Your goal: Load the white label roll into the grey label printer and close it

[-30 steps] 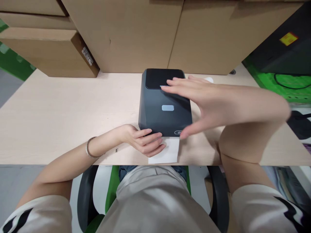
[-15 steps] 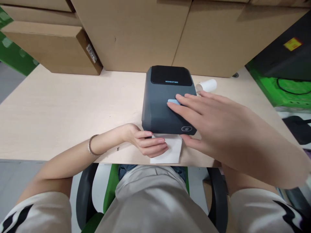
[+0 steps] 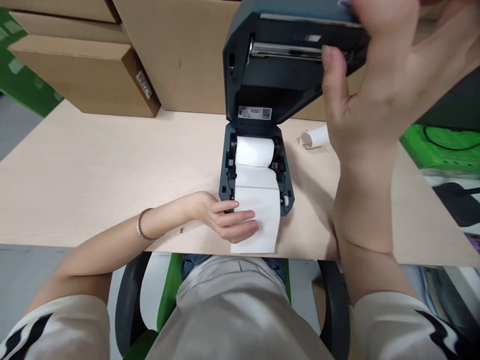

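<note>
A dark grey label printer (image 3: 226,167) stands open on the pale wooden desk (image 3: 93,170). Its lid (image 3: 285,70) is swung up towards me, and my right hand (image 3: 371,85) grips the lid's front edge, thumb underneath. Inside lies a white label roll (image 3: 254,151); its paper strip (image 3: 258,215) runs out over the front onto the desk. My left hand (image 3: 221,217) rests at the printer's front left corner, fingers closed together on the strip's left edge.
Cardboard boxes (image 3: 82,75) line the back of the desk behind the printer. A small white paper tube (image 3: 314,137) lies right of the printer. A green crate (image 3: 442,140) with black items sits at far right. My chair and lap are below the desk edge.
My right hand went from hovering over the shut printer to the blue lid button, then lifted the lid open. The left hand and paper strip stayed put.
</note>
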A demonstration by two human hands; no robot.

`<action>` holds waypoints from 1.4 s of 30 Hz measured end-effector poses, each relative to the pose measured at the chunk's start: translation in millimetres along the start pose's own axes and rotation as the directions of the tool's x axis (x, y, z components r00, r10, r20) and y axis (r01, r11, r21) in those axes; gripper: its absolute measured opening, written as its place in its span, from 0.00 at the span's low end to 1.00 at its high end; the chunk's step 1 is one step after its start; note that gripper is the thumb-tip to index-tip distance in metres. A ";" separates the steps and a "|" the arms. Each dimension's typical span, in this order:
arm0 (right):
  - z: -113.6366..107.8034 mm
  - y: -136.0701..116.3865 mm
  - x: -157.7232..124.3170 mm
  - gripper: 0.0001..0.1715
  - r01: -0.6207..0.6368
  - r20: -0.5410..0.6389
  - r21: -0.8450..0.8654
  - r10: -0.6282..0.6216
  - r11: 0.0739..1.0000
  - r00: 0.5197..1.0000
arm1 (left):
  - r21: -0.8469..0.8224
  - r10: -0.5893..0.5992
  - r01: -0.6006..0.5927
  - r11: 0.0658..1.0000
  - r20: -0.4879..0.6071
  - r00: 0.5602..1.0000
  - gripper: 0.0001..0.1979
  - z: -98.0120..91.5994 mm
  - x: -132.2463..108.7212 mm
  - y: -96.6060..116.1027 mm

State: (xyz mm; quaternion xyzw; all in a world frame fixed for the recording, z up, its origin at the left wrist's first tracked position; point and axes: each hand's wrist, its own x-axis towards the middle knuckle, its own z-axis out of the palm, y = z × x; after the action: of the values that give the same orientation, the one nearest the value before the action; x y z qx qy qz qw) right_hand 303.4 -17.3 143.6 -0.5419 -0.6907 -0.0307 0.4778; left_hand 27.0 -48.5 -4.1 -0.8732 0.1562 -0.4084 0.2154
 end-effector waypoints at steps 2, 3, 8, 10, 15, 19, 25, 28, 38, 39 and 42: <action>22.3 11.5 4.1 0.42 -0.011 -0.270 -0.351 -0.090 0.936 0.959 | 0.085 0.031 -0.027 0.996 -0.054 0.998 0.09 -0.5 -1.6 1.2; 31.5 15.6 4.7 0.38 -0.041 -0.332 -0.472 -0.135 0.881 0.934 | 0.080 0.025 -0.023 0.997 -0.028 0.999 0.08 -0.5 -2.4 1.6; 52.2 18.8 -2.9 0.38 0.018 -0.236 -0.564 -0.183 0.825 0.954 | -0.023 -0.015 0.018 1.000 0.128 0.992 0.08 2.1 -2.5 1.1; 50.7 14.3 -6.1 0.38 0.046 -0.164 -0.584 -0.173 0.811 0.971 | 0.076 0.027 -0.029 0.997 0.034 0.999 0.07 3.0 -1.7 0.6; 42.6 3.0 -0.9 0.43 0.207 0.118 -0.640 -0.172 0.740 0.978 | 0.017 -0.082 0.080 0.997 0.209 0.975 0.15 2.4 -5.1 2.8; 46.5 5.7 5.8 0.48 0.221 0.270 -0.607 -0.064 0.763 0.961 | -0.001 -0.081 0.084 0.996 0.221 0.972 0.18 1.1 -11.0 4.2; 56.1 17.1 2.9 0.42 0.192 0.343 -0.559 0.014 0.806 0.939 | 0.023 -0.073 0.069 0.997 0.231 0.970 0.21 -0.3 -7.7 1.3; 54.7 15.1 2.2 0.41 0.173 0.343 -0.549 0.031 0.817 0.939 | 0.183 -0.082 0.066 0.981 0.083 0.993 0.17 -2.3 -3.3 -2.4; 66.2 0.5 -10.3 0.34 0.381 0.820 -0.141 -0.109 0.914 0.562 | -0.128 -0.477 0.504 0.854 0.191 0.858 0.53 -5.9 -34.9 -30.4; 70.5 1.2 -12.6 0.37 0.386 0.849 -0.146 -0.086 0.911 0.522 | -0.111 -0.481 0.506 0.855 0.192 0.856 0.54 -5.5 -36.7 -31.1; 80.8 4.2 -17.1 0.39 0.419 0.876 -0.194 -0.036 0.887 0.482 | 0.016 -0.486 0.493 0.870 0.195 0.852 0.57 -7.0 -38.0 -30.2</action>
State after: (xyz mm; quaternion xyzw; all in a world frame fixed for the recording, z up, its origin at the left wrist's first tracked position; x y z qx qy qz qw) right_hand 255.3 17.4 86.0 -0.4688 -0.8810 0.0403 -0.0484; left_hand 1.0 -7.3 -9.4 -0.9231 -0.0857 -0.3605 0.1033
